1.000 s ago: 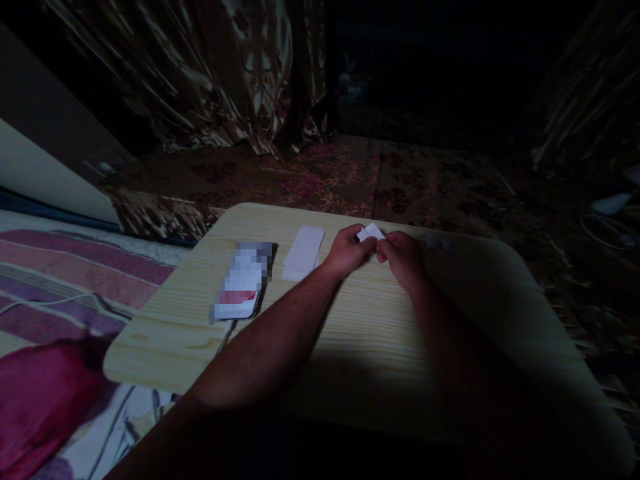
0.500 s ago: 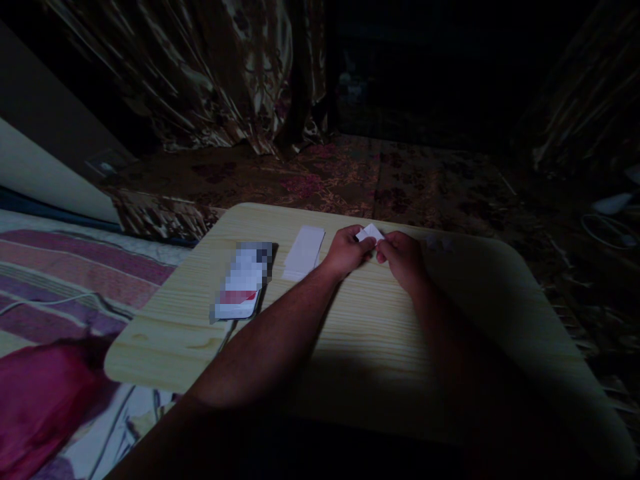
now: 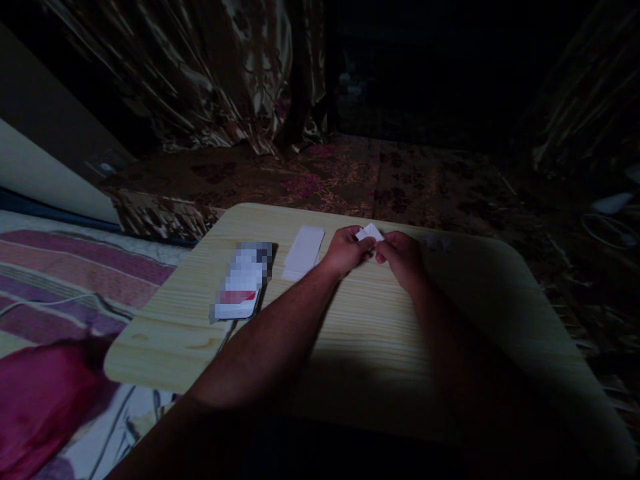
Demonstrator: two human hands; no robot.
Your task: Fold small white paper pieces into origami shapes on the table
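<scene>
A small folded piece of white paper (image 3: 370, 231) is pinched between my two hands near the far side of the table. My left hand (image 3: 349, 252) grips its left part, thumb lying on top. On the other side, my right hand (image 3: 401, 257) pinches the right lower edge, its fingertips close to the left thumb. A folded point of the paper faces away from me, and its lower part is hidden by the fingers. Just left of my left hand lies a stack of white paper strips (image 3: 303, 250).
A phone with a blurred screen (image 3: 243, 280) lies on the wooden table (image 3: 365, 320), left of the strips. Small pale pieces (image 3: 440, 244) sit in shadow beyond my right hand. A striped bed (image 3: 75, 267) with a red cloth (image 3: 45, 400) adjoins on the left; curtains (image 3: 260, 80) hang behind.
Almost nothing differs. Both hands hold the folded paper in the same place, with only a very slight shift of the paper and fingers.
</scene>
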